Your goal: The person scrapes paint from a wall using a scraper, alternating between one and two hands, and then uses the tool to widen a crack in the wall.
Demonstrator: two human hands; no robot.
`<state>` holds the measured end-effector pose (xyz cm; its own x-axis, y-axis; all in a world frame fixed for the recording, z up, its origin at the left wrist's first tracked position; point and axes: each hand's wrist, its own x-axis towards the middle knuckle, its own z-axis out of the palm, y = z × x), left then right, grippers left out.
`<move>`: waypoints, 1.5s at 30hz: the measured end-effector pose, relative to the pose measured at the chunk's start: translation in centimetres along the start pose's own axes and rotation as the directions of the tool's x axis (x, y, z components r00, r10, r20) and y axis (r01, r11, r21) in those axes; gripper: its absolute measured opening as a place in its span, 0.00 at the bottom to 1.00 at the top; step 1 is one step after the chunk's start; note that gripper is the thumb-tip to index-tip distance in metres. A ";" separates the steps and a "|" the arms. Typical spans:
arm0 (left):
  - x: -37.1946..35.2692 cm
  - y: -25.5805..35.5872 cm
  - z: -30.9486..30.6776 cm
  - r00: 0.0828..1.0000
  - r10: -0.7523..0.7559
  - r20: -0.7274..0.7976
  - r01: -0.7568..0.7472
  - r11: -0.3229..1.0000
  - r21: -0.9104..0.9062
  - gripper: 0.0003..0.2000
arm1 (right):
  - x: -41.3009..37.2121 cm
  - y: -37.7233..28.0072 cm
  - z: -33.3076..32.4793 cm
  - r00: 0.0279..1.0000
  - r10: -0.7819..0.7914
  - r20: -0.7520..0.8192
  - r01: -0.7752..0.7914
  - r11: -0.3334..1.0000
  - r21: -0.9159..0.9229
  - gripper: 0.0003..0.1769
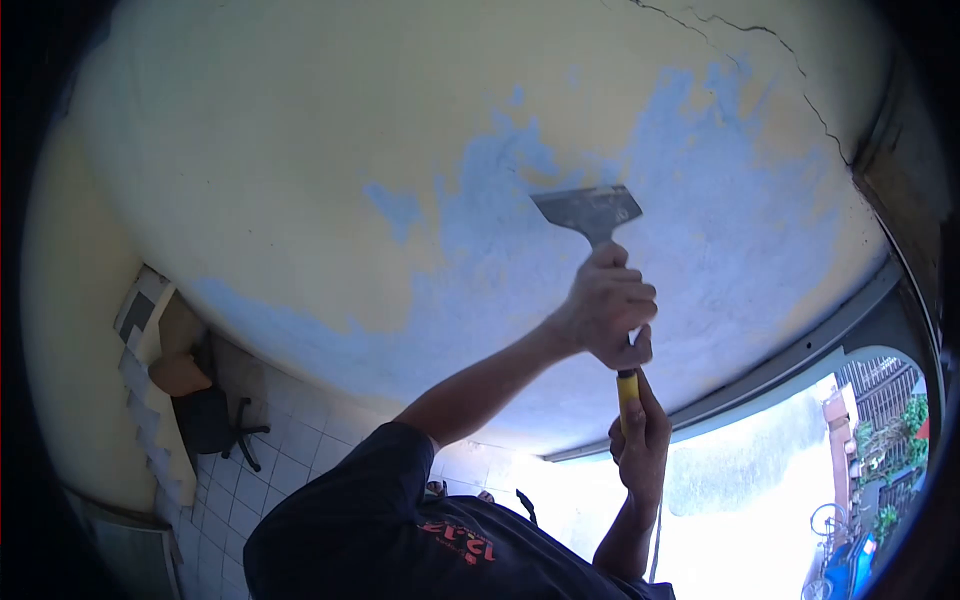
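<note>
A long-handled scraper (590, 208) has its wide metal blade against the wall (300, 150), where cream paint gives way to ragged blue patches. My left hand (612, 308) is wrapped round its shaft just below the blade. Lower down, my right hand (642, 440) grips the yellow and black handle (628, 392). Both arms reach up, with the tool nearly upright and leaning slightly left.
A dark crack (770, 32) runs across the wall's upper right. At right a bright doorway (740, 490) opens onto a fence, plants and a bicycle (827, 520). A swivel chair (205, 415) stands on white floor tiles (270, 480) beside stepped edging (150, 400) at left.
</note>
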<state>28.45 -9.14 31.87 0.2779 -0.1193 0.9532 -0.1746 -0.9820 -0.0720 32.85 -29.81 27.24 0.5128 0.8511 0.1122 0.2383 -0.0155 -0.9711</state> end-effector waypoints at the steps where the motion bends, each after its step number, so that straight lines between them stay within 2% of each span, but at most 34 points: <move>1: 0.2 0.2 -0.3 1.000 0.003 -0.016 -0.003 0.999 0.041 0.08 | -0.1 -0.6 -0.1 1.000 0.009 0.002 -0.009 1.000 -0.020 0.32; 4: -0.9 0.8 1.4 0.999 -0.025 -0.033 0.024 0.999 -0.033 0.08 | -0.7 0.0 -0.9 0.999 -0.036 0.036 0.038 0.997 -0.067 0.34; 5: -1.3 1.1 2.0 0.998 -0.043 -0.050 0.040 0.998 -0.054 0.08 | -0.9 0.3 -1.3 1.000 -0.007 0.023 0.009 0.996 -0.084 0.35; 8: -1.3 1.2 2.3 0.995 -0.046 -0.084 0.045 0.999 -0.011 0.08 | -0.8 -0.5 -1.7 0.998 0.063 -0.001 -0.063 0.990 -0.124 0.34; 11: -0.8 1.3 1.8 0.992 -0.055 -0.114 0.055 0.998 -0.008 0.07 | -0.7 -1.0 -1.7 1.000 -0.005 0.023 0.008 0.991 -0.137 0.32; 16: -0.4 1.5 1.6 0.991 -0.064 -0.120 0.062 0.998 -0.024 0.07 | -0.9 -1.9 -1.8 0.999 0.033 0.007 -0.031 0.983 -0.181 0.32; 18: -0.3 1.3 1.7 0.983 -0.074 -0.169 0.070 0.997 -0.028 0.07 | -1.0 -2.4 -2.2 0.999 0.047 0.013 -0.044 0.977 -0.210 0.32; 21: 0.2 1.5 1.9 0.979 -0.074 -0.188 0.079 0.997 0.019 0.07 | -1.0 -2.8 -2.7 0.999 -0.048 -0.005 0.046 0.971 -0.234 0.32; 27: 0.3 2.0 2.5 0.967 -0.130 -0.219 0.130 0.991 -0.016 0.08 | -1.0 -3.5 -3.7 0.999 -0.043 0.032 0.051 0.950 -0.309 0.29; 35: 0.6 2.0 2.2 0.950 -0.115 -0.291 0.122 0.993 0.003 0.08 | -0.7 -4.1 -4.0 0.997 -0.064 0.039 0.072 0.951 -0.301 0.27; 39: 0.6 1.9 2.1 0.958 -0.116 -0.261 0.124 0.992 0.012 0.08 | -0.6 -3.8 -4.0 0.991 -0.114 0.074 0.129 0.957 -0.258 0.27; 41: 0.7 1.8 2.2 0.958 -0.116 -0.261 0.124 0.992 0.014 0.08 | -0.5 -4.3 -3.8 0.998 -0.042 0.051 0.053 0.970 -0.238 0.26; 44: 0.2 2.4 2.9 0.965 -0.130 -0.228 0.137 0.990 0.014 0.08 | -0.9 -3.5 -4.3 0.997 -0.035 0.064 0.045 0.986 -0.162 0.27; 45: 0.3 2.4 2.8 0.969 -0.129 -0.209 0.136 0.991 0.018 0.08 | -1.0 -3.5 -4.3 0.997 -0.058 0.054 0.067 0.978 -0.195 0.27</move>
<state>30.78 -11.96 31.20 0.0944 0.0417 0.9947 -0.1185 -0.9915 0.0528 35.09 -32.86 31.44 0.4532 0.8776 0.1565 0.4285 -0.0605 -0.9015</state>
